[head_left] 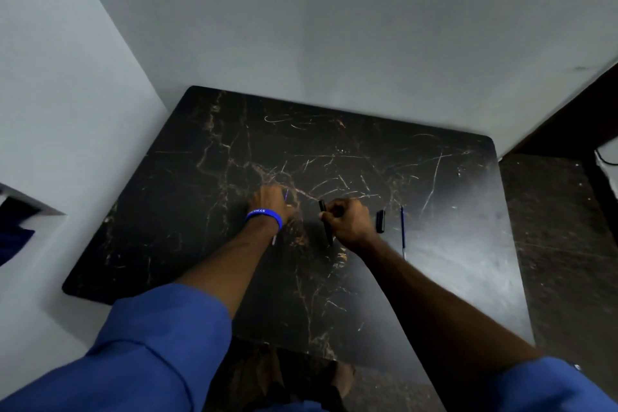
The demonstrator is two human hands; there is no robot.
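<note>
My left hand, with a blue wristband, holds a thin blue refill whose tip sticks up past the fingers and whose lower end shows below the wrist. My right hand grips a black pen barrel, held nearly upright over the dark marble-patterned table. The two hands are a short way apart near the table's middle. To the right of my right hand a black pen cap lies on the table, and beyond it a slim blue pen.
The table stands in a corner between grey walls. A dark wooden unit rises at the right, with dark floor beside the table. A white ledge with blue cloth sits at the far left.
</note>
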